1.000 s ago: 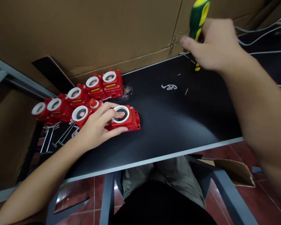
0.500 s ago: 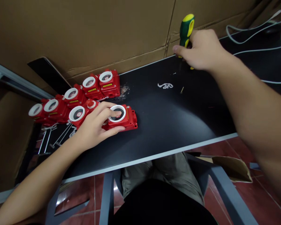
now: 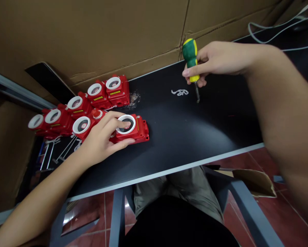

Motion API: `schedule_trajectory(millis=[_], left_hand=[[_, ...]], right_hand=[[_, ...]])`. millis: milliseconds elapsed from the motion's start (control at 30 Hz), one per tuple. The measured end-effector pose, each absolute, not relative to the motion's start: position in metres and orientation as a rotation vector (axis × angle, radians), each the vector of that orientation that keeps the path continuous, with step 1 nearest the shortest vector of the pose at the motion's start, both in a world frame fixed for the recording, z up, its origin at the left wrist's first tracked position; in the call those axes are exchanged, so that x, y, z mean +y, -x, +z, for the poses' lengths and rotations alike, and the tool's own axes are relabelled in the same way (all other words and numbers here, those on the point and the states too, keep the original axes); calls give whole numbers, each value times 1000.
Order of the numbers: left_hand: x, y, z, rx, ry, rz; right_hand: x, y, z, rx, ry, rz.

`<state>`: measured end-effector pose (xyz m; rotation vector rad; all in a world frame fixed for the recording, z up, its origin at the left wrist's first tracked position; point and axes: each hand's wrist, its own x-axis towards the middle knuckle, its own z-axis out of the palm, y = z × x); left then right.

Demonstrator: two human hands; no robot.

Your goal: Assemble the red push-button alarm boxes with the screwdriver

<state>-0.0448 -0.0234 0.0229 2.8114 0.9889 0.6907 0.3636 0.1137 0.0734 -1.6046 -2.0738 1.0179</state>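
My left hand [image 3: 102, 135] grips a red box with a round white ring [image 3: 138, 132], its thumb along the near side and a fingertip inside the ring on the dark centre. The hand covers part of this box. My right hand [image 3: 207, 63] is closed around a stubby green and yellow screwdriver [image 3: 190, 56], held shaft down over the black table. At the screwdriver's tip, low over the tabletop, is a small bright bit, probably a screw; whether it sits on the tip I cannot tell. To the left lies a curly white strand [image 3: 180, 92].
Several similar red boxes [image 3: 118, 92] stand in a row along the cardboard wall [image 3: 112, 34]. Crumbs [image 3: 134, 98] lie beside them. Metal rods [image 3: 50, 156] are at the left, white cables [image 3: 261, 41] at the far right. The table's pale front edge [image 3: 169, 173] runs before my lap.
My right hand has come down and left with the screwdriver, turning its shaft toward the small screw on the table. My left hand keeps its hold on the red box.
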Motion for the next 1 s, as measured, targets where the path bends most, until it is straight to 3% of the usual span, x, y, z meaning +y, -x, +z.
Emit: schedule_trajectory(millis=[267,633,1000], left_hand=[[-23,46,23,1000,-2802,670],[-23,44,21,1029,-2729,688],[-22,40,21,1024,-2704,666]], right_hand=[[113,-369,71,-2022,1433,1109],[112,-331,43,-1567,613,1509],[86,-301,40,-1532,459,1667]])
